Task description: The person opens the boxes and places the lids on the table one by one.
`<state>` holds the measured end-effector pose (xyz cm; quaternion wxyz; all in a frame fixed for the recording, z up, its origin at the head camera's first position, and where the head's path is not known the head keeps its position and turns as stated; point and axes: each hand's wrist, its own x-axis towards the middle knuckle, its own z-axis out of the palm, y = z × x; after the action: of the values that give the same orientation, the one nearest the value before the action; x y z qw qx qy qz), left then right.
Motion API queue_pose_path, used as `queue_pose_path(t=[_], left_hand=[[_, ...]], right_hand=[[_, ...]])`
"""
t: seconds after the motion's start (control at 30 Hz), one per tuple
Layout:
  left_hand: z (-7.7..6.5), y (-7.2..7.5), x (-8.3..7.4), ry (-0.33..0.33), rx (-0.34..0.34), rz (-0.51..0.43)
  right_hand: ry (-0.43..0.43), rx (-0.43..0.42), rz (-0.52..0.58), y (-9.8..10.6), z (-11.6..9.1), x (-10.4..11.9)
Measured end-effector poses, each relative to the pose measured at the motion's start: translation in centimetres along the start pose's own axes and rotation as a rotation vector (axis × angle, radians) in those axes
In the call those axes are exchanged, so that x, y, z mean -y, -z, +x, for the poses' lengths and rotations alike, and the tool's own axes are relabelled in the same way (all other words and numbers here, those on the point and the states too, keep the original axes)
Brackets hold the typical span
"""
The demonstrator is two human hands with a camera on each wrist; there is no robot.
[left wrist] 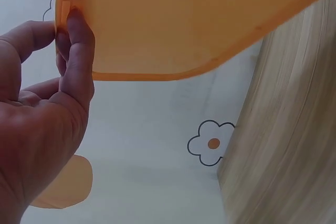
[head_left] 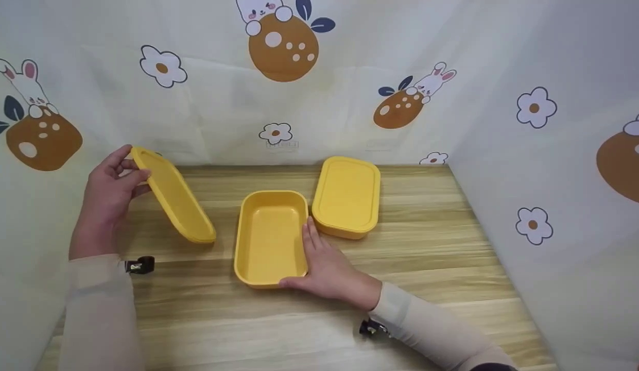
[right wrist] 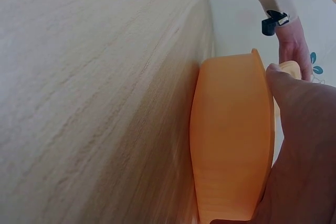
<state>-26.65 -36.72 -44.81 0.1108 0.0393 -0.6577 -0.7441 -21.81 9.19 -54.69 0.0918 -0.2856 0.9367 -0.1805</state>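
Observation:
A yellow lid (head_left: 175,198) is tilted up on the left of the table, its upper end pinched between the thumb and fingers of my left hand (head_left: 110,188). In the left wrist view that lid (left wrist: 157,24) fills the top. An uncovered yellow food container (head_left: 272,242) stands upright in the middle, with nothing inside. My right hand (head_left: 332,268) rests against its near right corner, fingers straight along the right side and thumb at the near rim. The right wrist view shows the container's outer wall (right wrist: 231,129) beside the thumb.
A second yellow container with its lid on (head_left: 348,196) stands just right of the uncovered one, farther back. Patterned cloth walls (head_left: 221,103) bound the wooden table (head_left: 206,309) at the back and sides. Each wrist wears a small black camera (head_left: 140,265).

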Motion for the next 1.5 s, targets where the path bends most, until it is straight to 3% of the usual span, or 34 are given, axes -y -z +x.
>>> queue_pose_path(t=[0.53,1.2,1.4,1.5], left_hand=[[0.15,-0.06,-0.51,-0.002,-0.03,0.174],[0.26,-0.49,-0.53,-0.032,-0.039,0.11],[0.48,-0.57,-0.5,-0.051,-0.043,0.212],[0.54,-0.67,-0.57,-0.06,-0.037,0.215]], right_hand=[[0.004,0.002,-0.003,0.03,-0.01,-0.05],[0.01,-0.016,0.008,-0.11,0.07,-0.04],[0.007,-0.02,0.013,-0.08,0.02,-0.1],[0.006,-0.02,0.012,0.0,-0.04,-0.07]])
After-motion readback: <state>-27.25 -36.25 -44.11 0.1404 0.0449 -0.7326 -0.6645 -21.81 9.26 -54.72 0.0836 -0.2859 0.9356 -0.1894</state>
